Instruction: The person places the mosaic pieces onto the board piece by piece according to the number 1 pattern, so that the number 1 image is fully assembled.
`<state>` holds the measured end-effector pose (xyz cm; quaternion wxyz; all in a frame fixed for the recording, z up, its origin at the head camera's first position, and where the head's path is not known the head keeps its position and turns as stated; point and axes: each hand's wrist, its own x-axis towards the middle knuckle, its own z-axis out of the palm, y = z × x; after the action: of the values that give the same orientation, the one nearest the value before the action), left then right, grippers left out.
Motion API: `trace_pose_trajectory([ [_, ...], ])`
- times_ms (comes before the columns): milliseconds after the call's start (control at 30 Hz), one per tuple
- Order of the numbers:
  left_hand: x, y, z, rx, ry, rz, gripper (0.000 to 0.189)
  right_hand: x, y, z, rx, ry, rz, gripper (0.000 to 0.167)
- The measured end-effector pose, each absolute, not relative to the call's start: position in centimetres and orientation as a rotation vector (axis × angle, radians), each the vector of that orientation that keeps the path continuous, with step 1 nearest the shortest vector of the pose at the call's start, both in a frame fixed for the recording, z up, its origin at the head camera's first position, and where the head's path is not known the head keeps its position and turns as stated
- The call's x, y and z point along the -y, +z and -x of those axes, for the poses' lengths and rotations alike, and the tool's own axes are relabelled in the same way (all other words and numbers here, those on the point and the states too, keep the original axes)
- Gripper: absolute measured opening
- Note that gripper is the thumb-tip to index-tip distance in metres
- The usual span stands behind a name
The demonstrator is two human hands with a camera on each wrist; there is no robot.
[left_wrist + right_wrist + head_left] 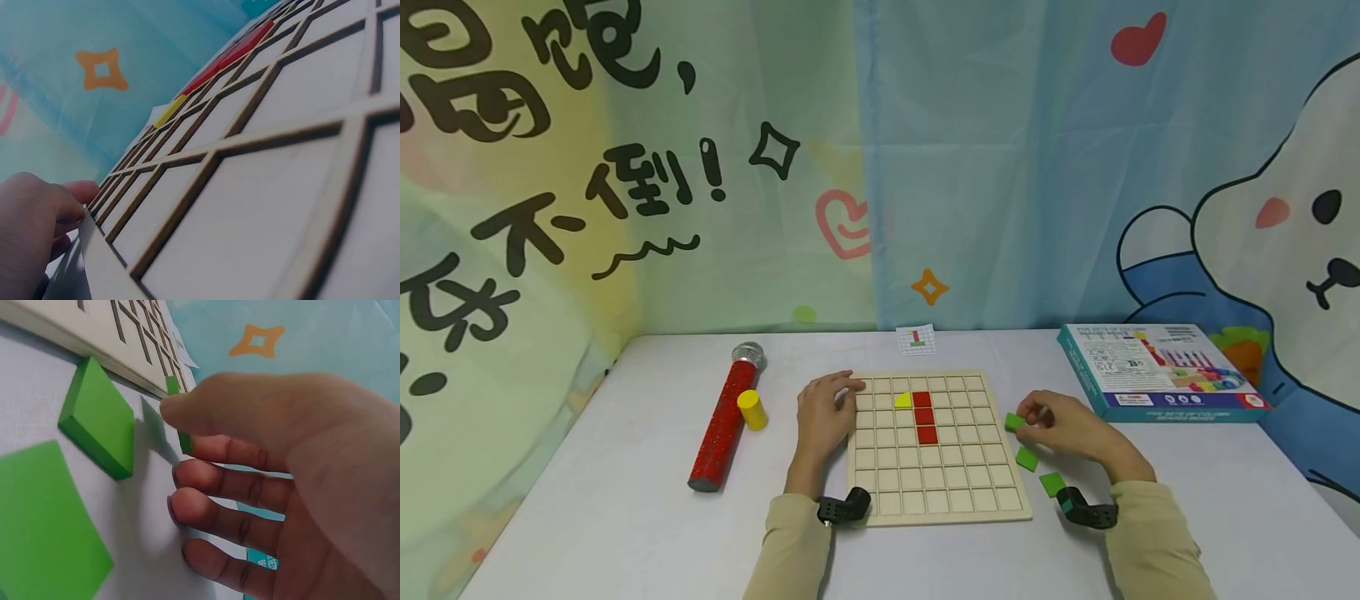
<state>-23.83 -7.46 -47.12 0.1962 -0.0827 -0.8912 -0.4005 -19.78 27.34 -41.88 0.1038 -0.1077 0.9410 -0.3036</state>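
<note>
A wooden grid board (891,503) lies flat on the white table. Three red square tiles (925,418) form a column in its upper part, with a yellow piece (902,401) beside the top one. My left hand (825,421) rests at the board's upper left edge, loosely bent fingertips touching the frame. Just off the right edge, my right hand (1070,427) pinches a green square tile (185,441) between thumb and index finger, while its other fingers are spread loosely below. Two more green tiles (1026,457) lie on the table nearer to me, beside the board.
Left of the board lies a red glittery microphone (722,425) with a yellow cylinder (752,410) against its side. A small pattern card (916,340) lies behind the board. At the back right is a teal game box (1165,367). A printed curtain (955,167) hangs behind the table.
</note>
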Motion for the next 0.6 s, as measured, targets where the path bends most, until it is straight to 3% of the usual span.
trace_pose_trajectory([
  [600,7.3,-46.7,23.7,2.527,-1.136,0.203,0.020,-25.5,-41.8,19.7,-2.854,-0.975,0.513,0.023],
])
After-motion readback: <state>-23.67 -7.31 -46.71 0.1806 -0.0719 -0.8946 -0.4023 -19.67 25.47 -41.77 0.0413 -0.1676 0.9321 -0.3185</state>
